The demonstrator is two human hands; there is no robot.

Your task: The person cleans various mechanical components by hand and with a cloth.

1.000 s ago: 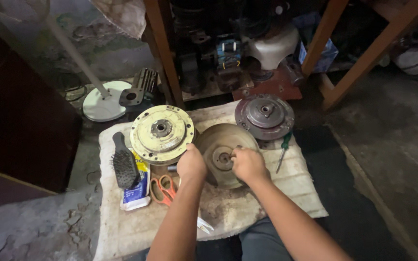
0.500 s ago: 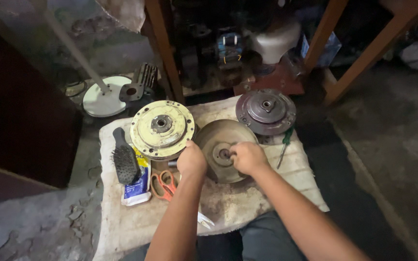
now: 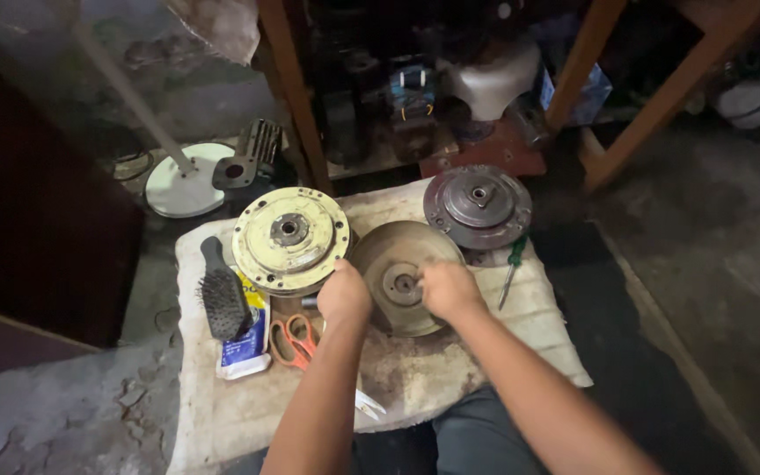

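Hands meet on a rusty brown disc (image 3: 402,268) lying flat on a dirty white cloth (image 3: 415,378). The left hand (image 3: 343,292) curls closed against its left rim; the right hand (image 3: 449,288) pinches at its hub, though what the fingers hold is hidden. Left of the left hand lie orange scissors (image 3: 292,339) and a black brush (image 3: 222,295). Beyond sit a yellowish disc (image 3: 289,237) and a grey disc (image 3: 478,205).

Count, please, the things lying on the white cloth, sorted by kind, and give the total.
Round metal discs: 3 (yellowish disc, brown disc under both hands, grey disc)
Brushes: 1 (black brush)
Scissors: 1 (orange-handled scissors)
Screwdrivers: 1 (green-handled screwdriver)
Packets: 1 (blue and white packet)
Total: 7
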